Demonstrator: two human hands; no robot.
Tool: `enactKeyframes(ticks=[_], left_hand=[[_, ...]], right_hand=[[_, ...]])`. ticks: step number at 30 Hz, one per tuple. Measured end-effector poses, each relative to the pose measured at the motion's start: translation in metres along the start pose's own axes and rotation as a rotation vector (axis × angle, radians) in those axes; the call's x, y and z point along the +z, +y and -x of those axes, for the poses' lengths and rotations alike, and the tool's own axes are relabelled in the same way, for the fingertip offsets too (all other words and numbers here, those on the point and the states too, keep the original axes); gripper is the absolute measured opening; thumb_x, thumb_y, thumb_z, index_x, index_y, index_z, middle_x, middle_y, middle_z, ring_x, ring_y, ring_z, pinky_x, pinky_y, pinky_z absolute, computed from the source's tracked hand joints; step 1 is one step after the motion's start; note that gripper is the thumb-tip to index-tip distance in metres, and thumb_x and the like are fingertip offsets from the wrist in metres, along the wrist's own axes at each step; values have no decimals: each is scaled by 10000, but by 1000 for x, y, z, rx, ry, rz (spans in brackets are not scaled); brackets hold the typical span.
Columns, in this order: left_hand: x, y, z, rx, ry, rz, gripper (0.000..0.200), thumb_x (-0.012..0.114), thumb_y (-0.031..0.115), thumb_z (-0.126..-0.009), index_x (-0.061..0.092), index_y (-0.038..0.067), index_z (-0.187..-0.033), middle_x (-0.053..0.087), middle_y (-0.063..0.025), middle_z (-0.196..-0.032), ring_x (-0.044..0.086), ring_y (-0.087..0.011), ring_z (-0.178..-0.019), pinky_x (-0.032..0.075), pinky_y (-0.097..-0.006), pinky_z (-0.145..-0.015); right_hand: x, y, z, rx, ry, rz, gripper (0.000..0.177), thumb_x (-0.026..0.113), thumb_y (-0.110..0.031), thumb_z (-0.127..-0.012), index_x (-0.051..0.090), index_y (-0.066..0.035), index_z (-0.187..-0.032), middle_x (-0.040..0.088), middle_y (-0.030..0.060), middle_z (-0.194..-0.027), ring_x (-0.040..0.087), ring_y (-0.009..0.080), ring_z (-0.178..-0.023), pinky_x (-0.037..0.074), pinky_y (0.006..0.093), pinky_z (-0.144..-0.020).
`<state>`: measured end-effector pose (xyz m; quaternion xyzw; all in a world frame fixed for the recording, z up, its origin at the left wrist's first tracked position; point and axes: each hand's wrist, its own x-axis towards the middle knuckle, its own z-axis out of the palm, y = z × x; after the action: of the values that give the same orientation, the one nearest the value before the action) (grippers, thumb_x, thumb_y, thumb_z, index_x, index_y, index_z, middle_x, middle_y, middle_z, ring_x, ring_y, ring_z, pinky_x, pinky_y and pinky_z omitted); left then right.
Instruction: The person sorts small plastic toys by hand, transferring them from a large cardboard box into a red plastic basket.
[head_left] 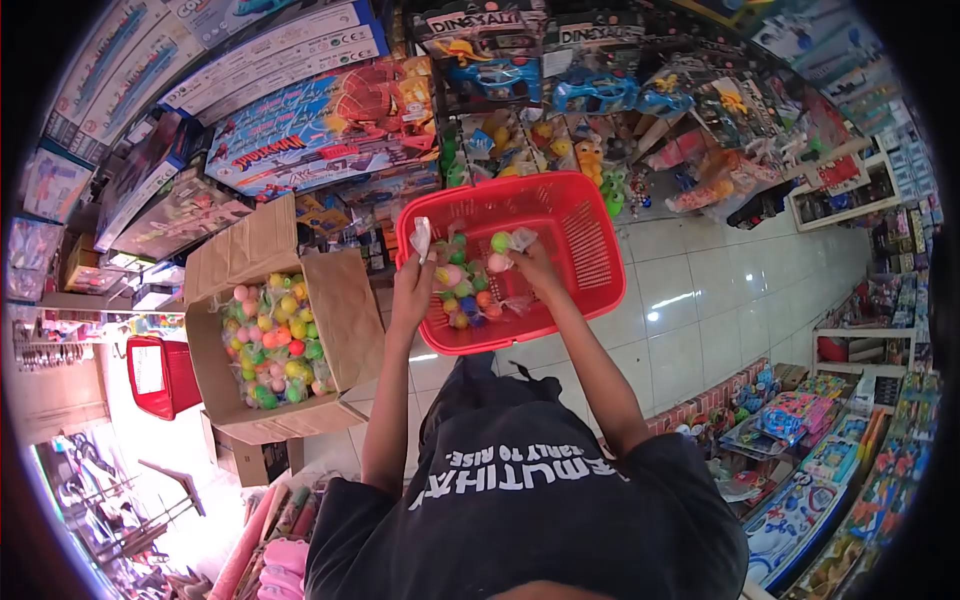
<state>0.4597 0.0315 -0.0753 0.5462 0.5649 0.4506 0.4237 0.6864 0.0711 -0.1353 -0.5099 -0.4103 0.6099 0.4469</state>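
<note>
A red plastic basket (590, 225) is in front of my body, holding several small bags of colourful balls (462, 290). At its left side, my left hand (413, 285) is closed on a shiny, whitish piece of plastic (421, 240) that sticks up above the rim. Over the basket's middle, my right hand (535, 268) pinches a clear plastic bag of balls (499, 252), with a green and a pink ball showing. The fingertips of both hands are partly hidden.
Left of the basket, an open cardboard box (355, 310) is filled with colourful balls. Another red basket (160, 380) is farther left. Boxed toys (320, 125) and hanging dinosaur toy packs (595, 85) line the shelves ahead. Tiled floor (670, 310) shows at right, beside low toy displays (790, 420).
</note>
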Motion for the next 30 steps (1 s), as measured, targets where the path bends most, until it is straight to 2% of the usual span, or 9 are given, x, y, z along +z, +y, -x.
enactKeyframes(ticks=[3,6,9,12,16,18,25,28,30], left_hand=[[-1,-7,-12,-19,22,15,251,459,177,-919,556,-30,-1022,617,-97,-788,544,-124,-666,418,-278,-578],[3,0,-18,6,39,63,260,442,181,-926,543,-23,-1052,608,-80,-776,531,-118,-651,419,-268,-584],[4,5,-23,-19,37,87,263,425,183,-933,537,-20,-1056,607,-71,-779,534,-115,-658,423,-262,-590],[4,5,-25,-2,74,101,268,417,191,-937,542,-20,-1046,610,-68,-788,535,-113,-663,421,-254,-590],[3,10,-22,-123,63,82,266,404,183,-946,551,-27,-1016,604,-84,-825,564,-151,-799,431,-283,-727],[4,4,-23,-107,66,52,266,403,184,-948,551,-26,-1016,601,-81,-819,561,-148,-794,430,-280,-724],[15,-7,-27,-72,66,89,245,446,174,-926,553,-28,-1016,621,-99,-785,573,-141,-688,439,-277,-604],[22,-3,-28,-133,62,40,250,455,168,-921,556,-27,-1039,624,-97,-774,570,-131,-664,437,-274,-587],[27,-17,-30,-119,46,73,254,459,168,-919,554,-28,-1048,622,-92,-760,565,-124,-650,435,-271,-577]], right_hand=[[-2,58,-56,-144,6,260,398,566,-29,-760,472,0,-1146,585,105,-1070,568,210,-996,453,336,-815],[6,74,-78,-72,64,531,465,600,-91,-729,464,-9,-1166,593,143,-1051,582,270,-988,456,363,-818],[14,83,-98,39,4,739,387,562,-86,-787,479,-13,-1159,590,107,-1048,576,203,-981,466,317,-784],[14,103,-110,102,-44,548,489,611,-147,-707,462,-18,-1154,611,154,-972,612,277,-900,489,362,-734],[20,127,-111,222,-181,302,442,538,-55,-798,418,-63,-1223,547,97,-1097,575,202,-967,484,332,-761],[24,119,-105,59,-176,167,451,521,-15,-802,403,-67,-1233,536,77,-1085,568,203,-966,494,329,-750],[18,104,-105,221,-289,97,464,560,-31,-752,429,-22,-1198,558,98,-1038,565,187,-950,491,316,-724],[16,108,-102,150,-303,65,479,599,-56,-750,436,-26,-1199,583,97,-1013,586,188,-915,483,318,-756],[15,107,-98,-50,-305,373,479,613,-30,-756,441,-62,-1203,584,88,-1011,591,192,-912,497,329,-726]])
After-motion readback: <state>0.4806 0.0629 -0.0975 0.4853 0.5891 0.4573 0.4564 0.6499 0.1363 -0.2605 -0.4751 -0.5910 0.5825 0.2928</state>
